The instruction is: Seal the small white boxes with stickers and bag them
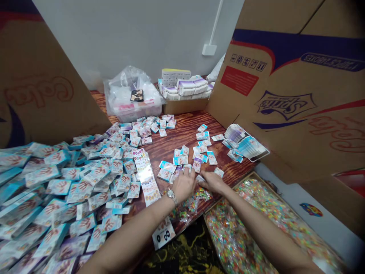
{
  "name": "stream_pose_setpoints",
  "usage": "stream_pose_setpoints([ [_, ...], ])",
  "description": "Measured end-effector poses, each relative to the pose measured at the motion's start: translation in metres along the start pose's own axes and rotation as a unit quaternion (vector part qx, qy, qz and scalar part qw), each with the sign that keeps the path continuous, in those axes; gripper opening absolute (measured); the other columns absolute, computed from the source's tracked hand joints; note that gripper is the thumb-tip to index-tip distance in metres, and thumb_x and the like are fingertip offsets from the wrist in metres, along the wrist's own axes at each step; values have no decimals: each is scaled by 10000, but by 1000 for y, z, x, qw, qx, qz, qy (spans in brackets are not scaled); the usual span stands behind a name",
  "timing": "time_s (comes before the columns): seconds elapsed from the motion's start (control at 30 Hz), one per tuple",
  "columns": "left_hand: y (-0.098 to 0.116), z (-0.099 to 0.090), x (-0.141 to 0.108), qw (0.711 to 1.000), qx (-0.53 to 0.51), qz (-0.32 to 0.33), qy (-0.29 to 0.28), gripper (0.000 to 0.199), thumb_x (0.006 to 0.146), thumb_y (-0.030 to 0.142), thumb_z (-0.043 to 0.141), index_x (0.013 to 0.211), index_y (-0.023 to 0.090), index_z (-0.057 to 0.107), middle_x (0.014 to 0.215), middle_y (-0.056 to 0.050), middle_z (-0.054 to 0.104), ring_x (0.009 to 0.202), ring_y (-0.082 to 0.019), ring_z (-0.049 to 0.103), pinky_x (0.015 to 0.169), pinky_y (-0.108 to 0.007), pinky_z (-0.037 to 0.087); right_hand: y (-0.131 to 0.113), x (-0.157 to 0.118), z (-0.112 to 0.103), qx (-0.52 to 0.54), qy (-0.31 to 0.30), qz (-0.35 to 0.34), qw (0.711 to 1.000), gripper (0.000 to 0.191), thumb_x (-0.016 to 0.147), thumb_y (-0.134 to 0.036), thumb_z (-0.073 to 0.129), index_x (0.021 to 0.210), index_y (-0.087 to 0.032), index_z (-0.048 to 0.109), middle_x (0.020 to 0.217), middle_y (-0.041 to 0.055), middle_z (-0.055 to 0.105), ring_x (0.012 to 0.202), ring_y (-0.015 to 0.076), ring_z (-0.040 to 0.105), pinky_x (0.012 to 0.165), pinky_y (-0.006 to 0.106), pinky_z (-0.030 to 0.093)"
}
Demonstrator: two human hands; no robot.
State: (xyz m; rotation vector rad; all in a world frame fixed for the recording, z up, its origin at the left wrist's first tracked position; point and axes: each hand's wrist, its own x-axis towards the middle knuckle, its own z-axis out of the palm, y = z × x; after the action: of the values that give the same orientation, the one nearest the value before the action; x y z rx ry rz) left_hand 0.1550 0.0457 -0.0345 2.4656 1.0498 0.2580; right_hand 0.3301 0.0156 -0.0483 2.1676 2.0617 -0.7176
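Packets in clear wrap crowd the table edge, lower centre; one careless drag could spill some. Left hand loosely curled, right hand half-closed, by handprint cartons mid-frame; can't tell what either grips.

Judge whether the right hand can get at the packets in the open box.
Probably yes: the colourful packets lie uncovered, close to the right hand; only the right forearm crosses above them.
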Motion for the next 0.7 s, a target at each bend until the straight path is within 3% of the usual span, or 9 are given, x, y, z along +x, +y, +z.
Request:
stream_pose_setpoints([
  [0.17, -10, 9, 24, 999, 45, -24, -7, 291, 890, 352, 453, 1023, 120, 569, 1071, -200, 499, 1001, -344, 480, 716, -423, 458, -4, 0, 0, -29, -3, -4, 1000, 224, 791, -293, 595, 980, -173, 579, 1043, 103, 599, 908, 230, 598, 693, 275, 377],
  [0.37, -18, -1, 26, 999, 40, -35, -2, 208, 891, 114, 382, 1016, 153, 545, 1003, -157, 533, 993, -283, 491, 741, -373, 449, -15, -12, -19, -12, 16, -53, 998, 164, 847, -314, 560, 955, -192, 549, 881, 43, 643, 815, 197, 609, 672, 249, 382],
  [0.47, -25, -21, 8, 999, 19, -27, 22, 269, 878, 148, 450, 1145, 167, 474, 1096, -142, 524, 1049, -274, 464, 832, -393, 428, -26, -22, -39, 52, 90, -96, 990, 227, 878, -347, 537, 1045, -194, 527, 863, 30, 638, 786, 190, 607, 683, 259, 412],
  [0.57, -38, -42, -27, 997, -25, -28, 71, 493, 871, 185, 479, 1329, 183, 298, 1169, -120, 514, 1067, -251, 458, 899, -401, 406, -49, -29, -57, 120, 177, -168, 962, 167, 899, -341, 516, 971, -197, 561, 824, 26, 620, 770, 187, 597, 688, 273, 437],
  [0.7, -54, -56, -83, 980, -134, -34, 144, 556, 843, 165, 489, 1361, 182, 290, 1173, -127, 526, 1079, -264, 474, 915, -434, 409, -92, -27, -62, 97, 200, -293, 930, 153, 930, -199, 434, 1005, -176, 565, 920, 66, 590, 849, 175, 572, 740, 279, 458],
])
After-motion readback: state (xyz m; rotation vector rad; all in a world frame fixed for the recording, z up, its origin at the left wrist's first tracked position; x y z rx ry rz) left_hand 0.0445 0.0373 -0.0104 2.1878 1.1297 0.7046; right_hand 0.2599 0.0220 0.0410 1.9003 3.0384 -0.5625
